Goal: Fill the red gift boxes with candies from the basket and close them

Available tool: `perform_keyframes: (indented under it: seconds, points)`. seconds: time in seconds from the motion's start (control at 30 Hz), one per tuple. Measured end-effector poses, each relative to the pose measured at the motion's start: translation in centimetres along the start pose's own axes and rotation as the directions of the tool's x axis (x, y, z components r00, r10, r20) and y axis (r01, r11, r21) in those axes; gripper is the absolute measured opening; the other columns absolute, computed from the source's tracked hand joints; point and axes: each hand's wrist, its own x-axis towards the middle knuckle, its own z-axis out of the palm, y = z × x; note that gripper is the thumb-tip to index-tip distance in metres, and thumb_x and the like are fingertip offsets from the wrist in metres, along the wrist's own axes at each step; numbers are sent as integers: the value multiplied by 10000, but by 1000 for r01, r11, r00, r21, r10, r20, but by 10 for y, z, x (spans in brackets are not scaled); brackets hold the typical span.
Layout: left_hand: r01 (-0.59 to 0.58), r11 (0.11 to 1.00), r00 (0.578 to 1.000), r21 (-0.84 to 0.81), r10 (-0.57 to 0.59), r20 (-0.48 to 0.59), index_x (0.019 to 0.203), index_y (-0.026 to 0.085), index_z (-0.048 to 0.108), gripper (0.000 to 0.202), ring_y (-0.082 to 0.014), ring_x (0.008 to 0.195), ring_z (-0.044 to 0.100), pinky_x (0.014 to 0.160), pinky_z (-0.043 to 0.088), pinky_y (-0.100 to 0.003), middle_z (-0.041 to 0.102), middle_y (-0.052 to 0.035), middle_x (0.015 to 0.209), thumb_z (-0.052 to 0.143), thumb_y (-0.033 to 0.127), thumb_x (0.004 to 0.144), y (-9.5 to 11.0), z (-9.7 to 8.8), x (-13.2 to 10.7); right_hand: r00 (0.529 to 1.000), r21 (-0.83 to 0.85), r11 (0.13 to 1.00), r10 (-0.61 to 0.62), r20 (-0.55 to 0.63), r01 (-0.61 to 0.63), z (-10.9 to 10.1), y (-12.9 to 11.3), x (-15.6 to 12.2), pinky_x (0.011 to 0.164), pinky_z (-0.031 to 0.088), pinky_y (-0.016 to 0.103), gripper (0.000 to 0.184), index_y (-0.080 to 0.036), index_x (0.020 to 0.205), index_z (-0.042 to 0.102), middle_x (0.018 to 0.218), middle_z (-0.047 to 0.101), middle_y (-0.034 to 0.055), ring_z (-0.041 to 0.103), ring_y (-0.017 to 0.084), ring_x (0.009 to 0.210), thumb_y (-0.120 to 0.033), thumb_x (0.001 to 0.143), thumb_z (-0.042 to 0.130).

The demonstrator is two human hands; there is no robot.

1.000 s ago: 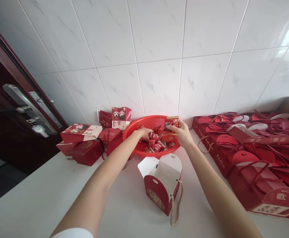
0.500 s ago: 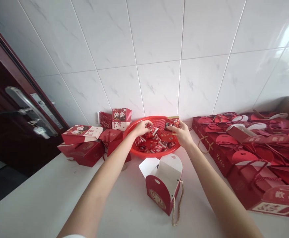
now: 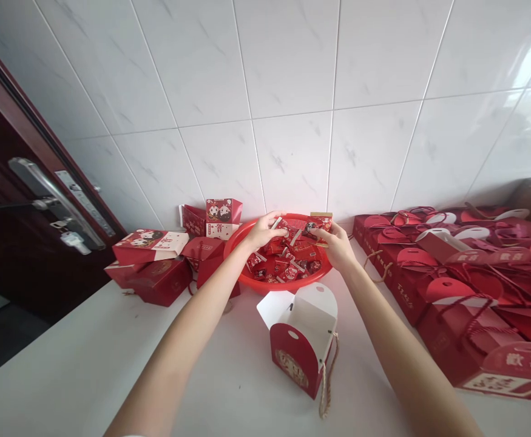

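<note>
Over the left part of a red plastic basket [image 3: 234,246], my left hand [image 3: 264,232] is closed on a small red candy packet [image 3: 287,230] with pale ends. My right hand [image 3: 335,241] grips a red packet with a gold edge [image 3: 318,224] above the basket's right side. Loose red wrapped candies [image 3: 287,270] lie in the basket beneath both hands. Between my forearms, just in front of the basket, stands an open red gift box [image 3: 296,358] with a white inside and a rope handle; its flaps are up.
Rows of closed red gift boxes [image 3: 456,328] fill the right side of the white table [image 3: 124,370]. More red boxes [image 3: 165,282] are heaped at the left, near a dark door with a metal handle [image 3: 47,194]. A tiled wall [image 3: 292,158] rises behind the basket.
My left hand has lifted slightly with the candy packet, which is now turned at a different angle. My right hand keeps its packet, shifted a little to the right.
</note>
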Motion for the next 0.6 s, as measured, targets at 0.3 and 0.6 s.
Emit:
perform_keyframes:
  seconds: [0.3, 0.6]
  points:
    - [-18, 988, 999, -151, 25, 44, 1268, 166, 617, 673, -253, 1041, 666, 1013, 471, -434, 713, -107, 1126, 838, 206, 633, 15, 20, -12, 989, -13, 998, 68, 129, -67, -1, -9, -5, 815, 592, 421, 347, -204, 884, 716, 886, 766, 29, 722, 242, 826, -289, 581, 863]
    - [261, 955, 952, -139, -231, 200, 1006, 190, 687, 252, -204, 894, 698, 887, 539, -388, 737, -67, 990, 687, 299, 778, 23, 6, -27, 998, 40, 999, 28, 54, -30, -1, -4, -2, 788, 601, 385, 357, -172, 866, 719, 841, 759, 23, 709, 210, 798, -246, 548, 866]
